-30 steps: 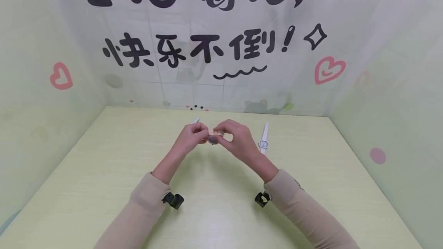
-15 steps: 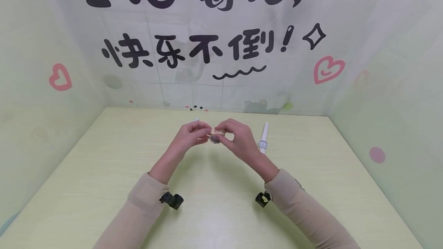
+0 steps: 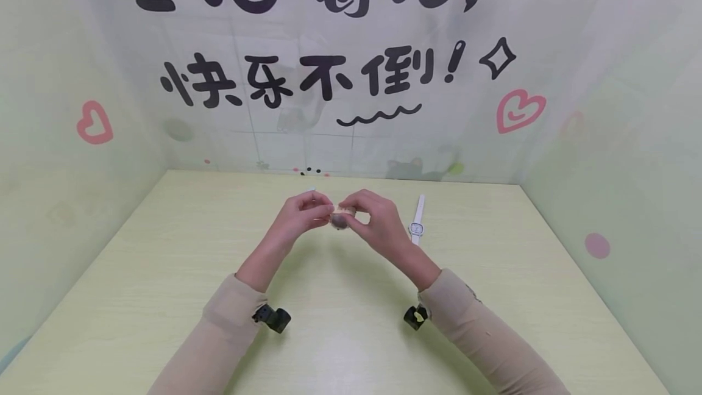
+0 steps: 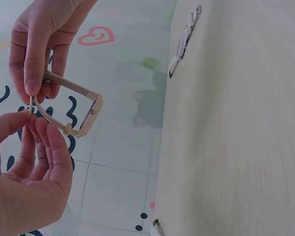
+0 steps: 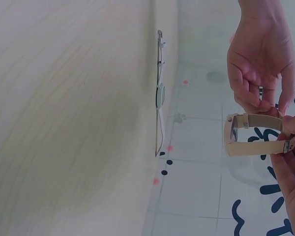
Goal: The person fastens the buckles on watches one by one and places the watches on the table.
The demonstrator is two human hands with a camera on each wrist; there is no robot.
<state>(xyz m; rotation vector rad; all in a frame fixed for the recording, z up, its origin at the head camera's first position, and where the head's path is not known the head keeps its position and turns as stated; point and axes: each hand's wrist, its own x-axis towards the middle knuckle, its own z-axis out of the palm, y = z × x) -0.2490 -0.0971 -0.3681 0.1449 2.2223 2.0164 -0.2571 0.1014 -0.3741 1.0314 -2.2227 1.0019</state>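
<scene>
Both hands hold up a wristwatch with a beige strap (image 4: pixel 91 113), above the far middle of the table. Its strap is bent round into a loop, seen from the side in the right wrist view. My left hand (image 3: pixel 298 215) pinches the strap's end between thumb and fingertips, the other fingers loosely bent. From the other side my right hand (image 3: pixel 375 215) pinches the strap near the metal buckle (image 5: pixel 287 146). The dark watch face (image 3: pixel 339 222) shows below the fingertips in the head view. Fingers hide the spot where the two strap ends meet.
A white watch (image 3: pixel 417 228) lies stretched out on the table, right of my right hand. Another pale watch (image 5: pixel 160 96) lies near the back edge, mostly hidden behind my left hand in the head view. Printed cloth walls (image 3: pixel 351 151) enclose the table (image 3: pixel 340 322).
My left hand's fingers have loosened from a tighter curl and spread a little at the strap end. The right hand keeps its grip almost in place; the watch has shifted only slightly.
</scene>
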